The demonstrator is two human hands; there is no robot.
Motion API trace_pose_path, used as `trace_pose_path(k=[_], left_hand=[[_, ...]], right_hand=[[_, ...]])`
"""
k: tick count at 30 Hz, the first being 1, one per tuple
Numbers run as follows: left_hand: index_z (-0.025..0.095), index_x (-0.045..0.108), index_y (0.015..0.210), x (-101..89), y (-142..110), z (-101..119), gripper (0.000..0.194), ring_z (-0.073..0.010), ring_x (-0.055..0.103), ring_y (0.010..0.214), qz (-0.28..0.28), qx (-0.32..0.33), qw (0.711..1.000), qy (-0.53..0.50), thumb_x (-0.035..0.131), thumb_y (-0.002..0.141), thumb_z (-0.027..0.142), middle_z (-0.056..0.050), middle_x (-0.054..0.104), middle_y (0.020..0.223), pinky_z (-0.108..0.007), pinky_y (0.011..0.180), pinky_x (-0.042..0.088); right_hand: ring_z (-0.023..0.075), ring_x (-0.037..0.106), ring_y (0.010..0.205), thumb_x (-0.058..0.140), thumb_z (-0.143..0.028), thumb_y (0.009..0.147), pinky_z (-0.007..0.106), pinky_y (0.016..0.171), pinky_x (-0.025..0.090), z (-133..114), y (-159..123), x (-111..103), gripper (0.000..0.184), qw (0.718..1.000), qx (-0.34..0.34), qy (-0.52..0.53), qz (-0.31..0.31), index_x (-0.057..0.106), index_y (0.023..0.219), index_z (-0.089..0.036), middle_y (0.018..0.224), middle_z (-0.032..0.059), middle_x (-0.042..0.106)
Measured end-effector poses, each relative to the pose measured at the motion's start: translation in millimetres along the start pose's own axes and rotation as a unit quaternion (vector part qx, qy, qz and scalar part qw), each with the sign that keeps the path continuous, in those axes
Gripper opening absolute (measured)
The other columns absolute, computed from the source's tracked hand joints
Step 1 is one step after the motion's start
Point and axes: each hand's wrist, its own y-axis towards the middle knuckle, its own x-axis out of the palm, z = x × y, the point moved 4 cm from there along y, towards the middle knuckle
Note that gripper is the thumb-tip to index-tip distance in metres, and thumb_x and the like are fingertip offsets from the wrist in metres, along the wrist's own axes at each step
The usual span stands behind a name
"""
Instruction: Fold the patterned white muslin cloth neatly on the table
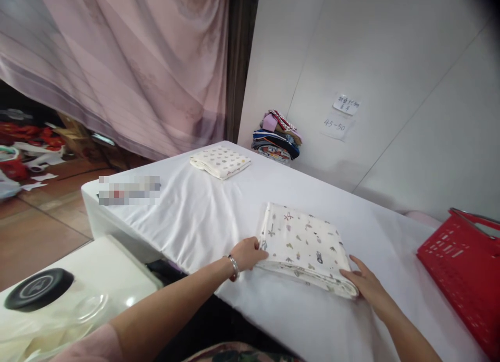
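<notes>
Your left hand (248, 253) is on the left edge of the cloth (304, 242), your right hand (369, 286) at its near right corner; cloth lies folded between them, flat on the white table (191, 224). Left to right around it: pink curtain (156, 65), second cloth (221, 161) folded, fabric stack (277, 138) by the wall (390, 65), notes (339, 123), red basket (461, 271). Left arm reaches in from lower left, fingers pinching the edge. Right comes from lower right, thumb on top; can't tell if it's pinching.
</notes>
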Motion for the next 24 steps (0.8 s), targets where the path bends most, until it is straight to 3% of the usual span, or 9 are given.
trace_pose_path(k=[4, 7, 10, 13, 15, 17, 20, 24], left_hand=[[0.020, 0.044, 0.070, 3.4, -3, -1, 0.024, -0.0131, 0.054, 0.048, -0.001, 0.005, 1.000, 0.012, 0.057, 0.064, 0.039, 0.003, 0.055, 0.056, -0.022, 0.045, 0.035], [0.020, 0.045, 0.070, 3.6, -3, -1, 0.025, -0.0146, 0.056, 0.057, 0.023, 0.026, 0.999, 0.033, 0.057, 0.064, 0.041, 0.001, 0.059, 0.066, -0.023, 0.048, 0.035], [0.020, 0.047, 0.071, 4.1, -5, -2, 0.022, -0.0164, 0.057, 0.066, 0.045, 0.039, 0.997, 0.050, 0.056, 0.066, 0.040, 0.000, 0.060, 0.071, -0.023, 0.051, 0.035], [0.020, 0.048, 0.073, 6.3, -7, -3, 0.020, -0.0167, 0.057, 0.069, 0.051, 0.039, 0.997, 0.051, 0.055, 0.067, 0.038, 0.000, 0.061, 0.073, -0.024, 0.053, 0.035], [0.020, 0.049, 0.074, 8.3, -7, -4, 0.020, -0.0167, 0.057, 0.068, 0.055, 0.037, 0.996, 0.052, 0.054, 0.068, 0.039, 0.000, 0.061, 0.073, -0.024, 0.053, 0.035], [0.020, 0.050, 0.076, 10.5, -7, -5, 0.019, -0.0167, 0.057, 0.067, 0.065, 0.041, 0.995, 0.057, 0.053, 0.069, 0.038, 0.000, 0.062, 0.073, -0.024, 0.053, 0.034], [0.020, 0.051, 0.079, 14.1, -8, -4, 0.018, -0.0170, 0.058, 0.070, 0.079, 0.055, 0.992, 0.079, 0.051, 0.070, 0.036, -0.002, 0.062, 0.077, -0.025, 0.055, 0.035], [0.019, 0.050, 0.086, 18.2, -12, -2, 0.020, -0.0187, 0.059, 0.077, 0.085, 0.067, 0.988, 0.114, 0.049, 0.071, 0.032, -0.005, 0.062, 0.086, -0.026, 0.061, 0.039]], right_hand=[[0.0236, 0.063, 0.074, 0.053, -0.051, 0.071, 0.036, 0.070, 0.049, 8, 9, -2, 0.080, 0.995, -0.006, -0.101, 0.003, 0.026, 0.137, -0.015, 0.091, 0.0082, 0.064], [0.0271, 0.055, 0.104, 0.051, -0.046, 0.071, 0.039, 0.088, 0.043, -12, 15, -1, 0.074, 0.972, -0.118, -0.186, 0.077, 0.033, 0.134, -0.012, 0.117, 0.0134, 0.056], [0.0249, 0.038, 0.123, 0.044, -0.043, 0.078, 0.040, 0.100, 0.034, -55, 10, 18, 0.059, 0.935, -0.267, -0.198, 0.124, 0.039, 0.131, -0.017, 0.134, 0.0098, 0.042], [0.0229, 0.033, 0.127, 0.041, -0.043, 0.083, 0.041, 0.101, 0.035, -113, 1, 51, 0.052, 0.901, -0.381, -0.178, 0.107, 0.040, 0.131, -0.022, 0.139, 0.0067, 0.036], [0.0226, 0.027, 0.130, 0.039, -0.043, 0.086, 0.042, 0.100, 0.035, -153, -3, 74, 0.053, 0.872, -0.449, -0.163, 0.109, 0.036, 0.134, -0.023, 0.142, 0.0063, 0.031], [0.0219, 0.020, 0.133, 0.036, -0.044, 0.088, 0.044, 0.104, 0.028, -185, 0, 95, 0.056, 0.841, -0.497, -0.157, 0.145, 0.027, 0.138, -0.021, 0.145, 0.0071, 0.025], [0.0223, 0.010, 0.135, 0.029, -0.044, 0.090, 0.047, 0.108, 0.015, -205, 19, 131, 0.059, 0.834, -0.481, -0.216, 0.164, 0.020, 0.140, -0.015, 0.146, 0.0100, 0.020], [0.0238, 0.017, 0.134, 0.026, -0.046, 0.090, 0.046, 0.107, 0.011, -189, 50, 181, 0.059, 0.849, -0.390, -0.354, 0.022, 0.028, 0.138, -0.012, 0.143, 0.0111, 0.029]])
